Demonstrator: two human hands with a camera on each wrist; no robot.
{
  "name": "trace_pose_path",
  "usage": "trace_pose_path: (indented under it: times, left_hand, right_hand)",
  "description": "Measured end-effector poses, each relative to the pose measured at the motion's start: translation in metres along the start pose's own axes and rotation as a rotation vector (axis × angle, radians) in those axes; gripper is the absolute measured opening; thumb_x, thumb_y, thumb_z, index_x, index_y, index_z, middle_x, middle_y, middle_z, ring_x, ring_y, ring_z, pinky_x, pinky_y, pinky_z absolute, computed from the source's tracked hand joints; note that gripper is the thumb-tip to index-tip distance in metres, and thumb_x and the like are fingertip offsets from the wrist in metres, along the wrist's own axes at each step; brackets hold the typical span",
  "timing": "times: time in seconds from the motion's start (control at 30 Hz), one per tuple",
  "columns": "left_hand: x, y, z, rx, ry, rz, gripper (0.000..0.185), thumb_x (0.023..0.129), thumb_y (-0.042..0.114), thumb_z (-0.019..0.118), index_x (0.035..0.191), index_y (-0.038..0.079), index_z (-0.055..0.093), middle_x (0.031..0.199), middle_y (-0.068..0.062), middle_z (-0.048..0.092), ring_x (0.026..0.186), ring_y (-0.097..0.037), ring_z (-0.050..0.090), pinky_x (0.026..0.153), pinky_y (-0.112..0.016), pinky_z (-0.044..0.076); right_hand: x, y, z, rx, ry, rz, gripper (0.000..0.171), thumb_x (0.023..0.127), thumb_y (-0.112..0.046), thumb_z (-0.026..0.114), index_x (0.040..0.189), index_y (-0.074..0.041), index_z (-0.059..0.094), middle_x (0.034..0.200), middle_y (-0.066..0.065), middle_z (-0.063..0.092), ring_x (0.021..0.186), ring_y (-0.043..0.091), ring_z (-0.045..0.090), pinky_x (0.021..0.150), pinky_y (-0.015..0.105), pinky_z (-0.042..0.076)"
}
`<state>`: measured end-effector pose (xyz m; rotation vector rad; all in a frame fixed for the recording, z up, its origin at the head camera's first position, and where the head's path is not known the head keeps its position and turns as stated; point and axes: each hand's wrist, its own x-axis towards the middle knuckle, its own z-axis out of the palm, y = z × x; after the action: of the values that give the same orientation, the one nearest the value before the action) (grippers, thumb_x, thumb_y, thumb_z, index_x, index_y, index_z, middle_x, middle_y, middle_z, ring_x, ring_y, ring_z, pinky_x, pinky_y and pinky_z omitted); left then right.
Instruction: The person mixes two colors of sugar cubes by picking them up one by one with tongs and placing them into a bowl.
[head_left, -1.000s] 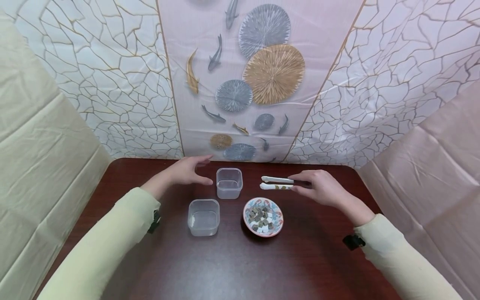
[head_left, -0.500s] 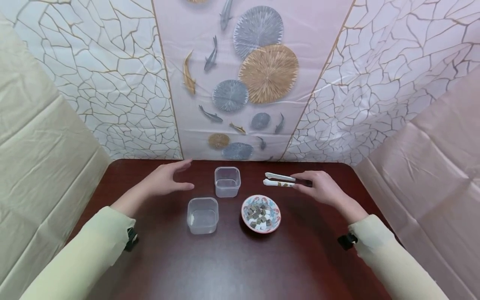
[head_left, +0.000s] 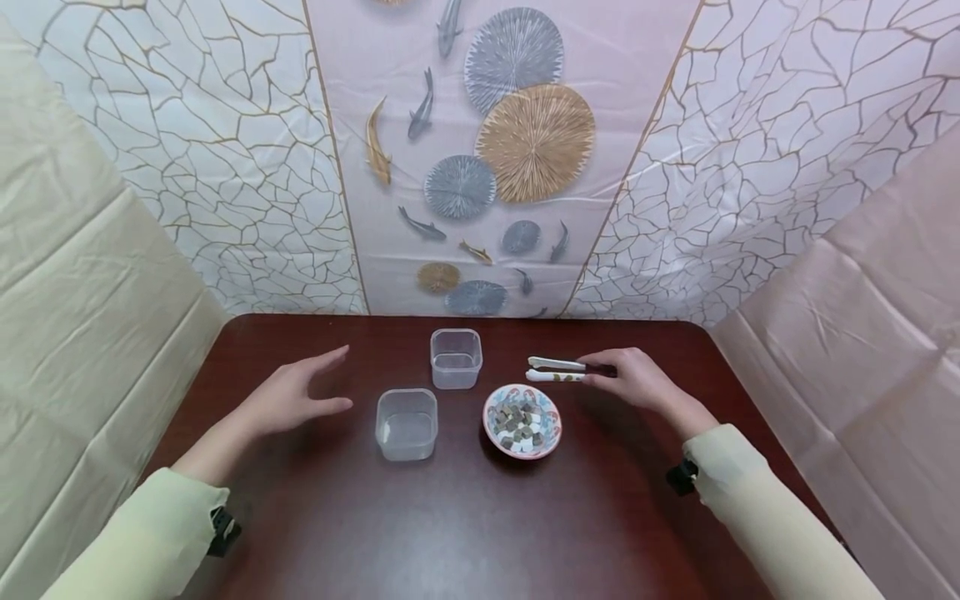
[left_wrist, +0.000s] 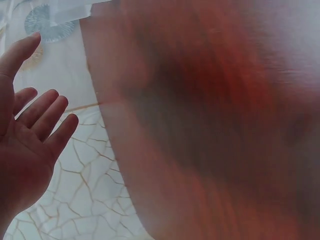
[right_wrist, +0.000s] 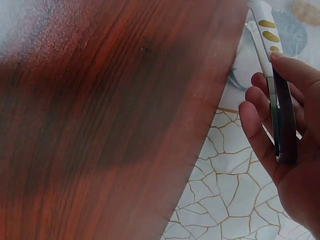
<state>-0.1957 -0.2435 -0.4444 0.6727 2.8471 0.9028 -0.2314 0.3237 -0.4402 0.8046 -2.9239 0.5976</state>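
My right hand (head_left: 637, 379) holds a pair of tongs (head_left: 555, 377) with white ends and a dark body. In the right wrist view the tongs (right_wrist: 265, 45) lie between thumb and fingers, their two white arms slightly apart and marked with gold ovals. To the left, my left hand (head_left: 292, 396) hovers over the table, thumb and fingers spread and holding nothing. Two clear plastic tubs stand to its right: a front tub (head_left: 407, 446) and a back tub (head_left: 456, 379). A patterned bowl (head_left: 552, 425) in front of the tongs contains several small brown and white cubes (head_left: 517, 417).
The dark reddish wooden table (head_left: 465, 517) reaches back to a printed cloth backdrop (head_left: 465, 275). Pale cloth walls (head_left: 97, 275) close in both sides. Each wrist carries a small black device, such as the left one (head_left: 222, 532).
My left hand has drawn left and toward me, away from the back tub. My right hand keeps the tongs at nearly the same spot. The tubs and bowl stay in place.
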Motion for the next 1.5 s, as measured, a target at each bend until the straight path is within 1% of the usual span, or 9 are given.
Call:
trace_pose_path:
  times: [0.07, 0.2, 0.37, 0.6, 0.77, 1.0, 1.27, 1.37, 1.5]
  left_hand:
    - [-0.007, -0.003, 0.001, 0.012, 0.006, 0.003, 0.089, 0.094, 0.043, 0.083, 0.163, 0.005, 0.043, 0.161, -0.021, 0.051, 0.147, -0.042, 0.050, 0.116, -0.065, 0.042]
    - [-0.021, -0.010, 0.005, 0.018, 0.021, 0.009, 0.088, 0.093, 0.043, 0.084, 0.162, 0.004, 0.045, 0.161, -0.021, 0.051, 0.146, -0.044, 0.049, 0.115, -0.065, 0.042]
    - [-0.037, -0.016, 0.009, 0.021, 0.046, 0.005, 0.088, 0.093, 0.044, 0.084, 0.161, 0.003, 0.045, 0.161, -0.022, 0.051, 0.146, -0.045, 0.049, 0.115, -0.066, 0.042]
    - [-0.049, -0.017, 0.008, 0.053, 0.077, -0.012, 0.089, 0.092, 0.042, 0.085, 0.161, 0.002, 0.046, 0.159, -0.025, 0.051, 0.145, -0.047, 0.049, 0.114, -0.066, 0.042]
    - [-0.058, -0.020, 0.013, 0.090, 0.089, -0.015, 0.088, 0.091, 0.040, 0.087, 0.160, 0.002, 0.048, 0.158, -0.025, 0.052, 0.143, -0.048, 0.050, 0.112, -0.066, 0.043]
    - [-0.068, -0.020, 0.019, 0.117, 0.097, -0.044, 0.086, 0.090, 0.041, 0.087, 0.159, 0.006, 0.049, 0.156, -0.024, 0.054, 0.142, -0.047, 0.052, 0.109, -0.067, 0.046]
    - [-0.071, -0.023, 0.027, 0.160, 0.105, -0.045, 0.085, 0.089, 0.037, 0.088, 0.158, 0.004, 0.051, 0.155, -0.024, 0.055, 0.140, -0.046, 0.055, 0.106, -0.065, 0.049]
    - [-0.072, -0.023, 0.029, 0.174, 0.102, -0.046, 0.085, 0.089, 0.038, 0.088, 0.157, 0.004, 0.051, 0.155, -0.025, 0.055, 0.139, -0.046, 0.055, 0.106, -0.065, 0.049]
    - [-0.075, -0.022, 0.028, 0.181, 0.108, -0.051, 0.085, 0.088, 0.039, 0.088, 0.157, 0.003, 0.052, 0.156, -0.026, 0.054, 0.140, -0.047, 0.054, 0.106, -0.065, 0.049]
  right_hand:
    - [0.003, 0.002, 0.003, -0.007, -0.002, -0.009, 0.029, 0.097, -0.019, 0.080, 0.125, -0.009, 0.080, 0.114, 0.004, 0.080, 0.102, 0.024, 0.075, 0.090, 0.053, 0.058]
    - [0.007, 0.006, 0.008, -0.021, -0.023, -0.017, 0.028, 0.097, -0.018, 0.080, 0.124, -0.008, 0.080, 0.113, 0.006, 0.081, 0.101, 0.026, 0.076, 0.089, 0.054, 0.058]
    - [0.007, 0.010, 0.015, -0.065, -0.058, -0.018, 0.030, 0.097, -0.019, 0.080, 0.125, -0.007, 0.079, 0.115, 0.008, 0.080, 0.105, 0.030, 0.076, 0.091, 0.056, 0.058]
    - [0.009, 0.007, 0.025, -0.210, -0.073, -0.072, 0.029, 0.096, -0.019, 0.081, 0.123, -0.007, 0.080, 0.113, 0.010, 0.080, 0.102, 0.034, 0.073, 0.085, 0.055, 0.059]
    - [0.016, 0.002, 0.032, -0.266, -0.070, -0.105, 0.028, 0.096, -0.019, 0.082, 0.121, -0.009, 0.081, 0.112, 0.009, 0.080, 0.101, 0.033, 0.072, 0.082, 0.054, 0.059]
    - [0.024, 0.001, 0.041, -0.310, -0.065, -0.125, 0.028, 0.094, -0.017, 0.084, 0.120, -0.010, 0.081, 0.106, 0.008, 0.079, 0.097, 0.030, 0.071, 0.079, 0.051, 0.060]
    - [0.023, 0.005, 0.049, -0.360, -0.063, -0.117, 0.028, 0.093, -0.015, 0.084, 0.120, -0.008, 0.081, 0.105, 0.008, 0.078, 0.097, 0.031, 0.071, 0.079, 0.050, 0.060]
    - [0.021, 0.007, 0.049, -0.354, -0.066, -0.092, 0.033, 0.094, -0.017, 0.084, 0.124, -0.007, 0.079, 0.110, 0.010, 0.078, 0.102, 0.033, 0.070, 0.082, 0.052, 0.060]
    - [0.015, 0.009, 0.041, -0.299, -0.064, -0.028, 0.047, 0.094, -0.023, 0.084, 0.136, -0.006, 0.073, 0.124, 0.016, 0.076, 0.116, 0.038, 0.068, 0.093, 0.057, 0.057]
